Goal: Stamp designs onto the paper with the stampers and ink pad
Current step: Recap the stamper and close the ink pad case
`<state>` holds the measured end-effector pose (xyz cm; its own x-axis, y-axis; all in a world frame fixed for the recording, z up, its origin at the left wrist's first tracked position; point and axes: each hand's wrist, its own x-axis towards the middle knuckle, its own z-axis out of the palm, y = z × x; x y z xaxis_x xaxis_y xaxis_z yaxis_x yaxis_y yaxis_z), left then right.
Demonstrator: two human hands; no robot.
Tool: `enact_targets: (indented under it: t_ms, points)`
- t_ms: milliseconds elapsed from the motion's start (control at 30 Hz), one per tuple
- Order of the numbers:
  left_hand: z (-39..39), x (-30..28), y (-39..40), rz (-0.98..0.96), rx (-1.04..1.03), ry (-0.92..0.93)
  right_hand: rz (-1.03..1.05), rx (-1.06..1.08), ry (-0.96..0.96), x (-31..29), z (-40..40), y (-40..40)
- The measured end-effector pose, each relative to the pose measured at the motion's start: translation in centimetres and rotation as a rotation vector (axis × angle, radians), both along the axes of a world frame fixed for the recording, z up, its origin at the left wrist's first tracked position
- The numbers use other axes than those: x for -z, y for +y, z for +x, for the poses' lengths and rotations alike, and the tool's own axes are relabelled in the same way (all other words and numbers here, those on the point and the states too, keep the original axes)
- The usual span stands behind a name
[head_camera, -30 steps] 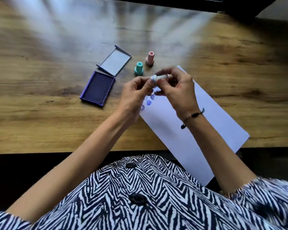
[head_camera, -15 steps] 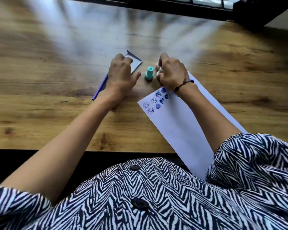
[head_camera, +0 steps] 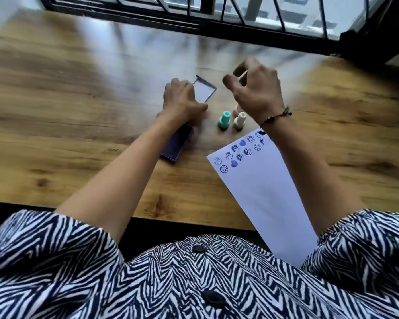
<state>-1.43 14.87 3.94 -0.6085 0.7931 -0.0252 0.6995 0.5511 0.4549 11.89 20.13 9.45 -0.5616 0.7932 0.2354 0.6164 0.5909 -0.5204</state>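
Left hand (head_camera: 182, 101) rests on the open ink pad (head_camera: 177, 143), grip unclear; right hand (head_camera: 256, 88) hovers loosely curled above the stampers (head_camera: 224, 120).

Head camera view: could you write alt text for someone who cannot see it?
Seen from above, a person's left hand rests on an open purple ink pad while the right hand hovers raised over a teal stamper and a cream stamper standing on a wooden table. A white paper bears blue smiley and heart stamps near its top edge.
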Motion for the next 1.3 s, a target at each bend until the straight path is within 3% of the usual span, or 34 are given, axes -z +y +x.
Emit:
enact_targets:
  t_ms: [67,167,267,367,467,533,567,700,767,1000,1300]
  points:
    - [-0.6,-1.0,-1.6,0.210,-0.022,-0.085,-0.199,0.001,0.116,0.1,-1.0,-0.2]
    - [-0.2,-1.7,-5.0,0.504,0.011,-0.200,-0.773,-0.083,0.167,0.3,-2.5,-1.0]
    - [0.9,-1.4,-7.7,0.623,0.022,-0.213,-1.195,-0.252,0.166,1.2,-3.2,-1.9]
    - [1.4,-0.5,-9.1,0.655,0.016,-0.142,-1.370,-0.416,0.177,2.2,-3.2,-2.6]
    - [2.0,0.2,-10.2,0.669,0.036,-0.114,-1.382,-0.505,0.140,2.0,-2.7,-3.0]
    - [2.0,0.8,-11.1,0.658,0.067,-0.127,-1.329,-0.501,0.143,1.8,-2.4,-3.5]
    - [1.8,1.1,-11.6,0.648,0.065,-0.151,-1.194,-0.470,0.132,2.0,-2.2,-3.8]
    - [0.1,2.2,-13.5,0.556,-0.136,-0.444,-0.196,-0.420,-0.119,4.3,-1.3,-6.0]
    - [-0.7,2.7,-14.0,0.492,-0.202,-0.526,0.002,-0.450,-0.192,5.8,-0.8,-7.4]
    - [-0.8,3.0,-13.8,0.425,-0.223,-0.580,0.000,-0.399,-0.259,8.5,-0.3,-8.4]
    - [-0.3,2.7,-13.2,0.381,-0.179,-0.501,0.032,-0.377,-0.264,8.5,-0.8,-8.3]
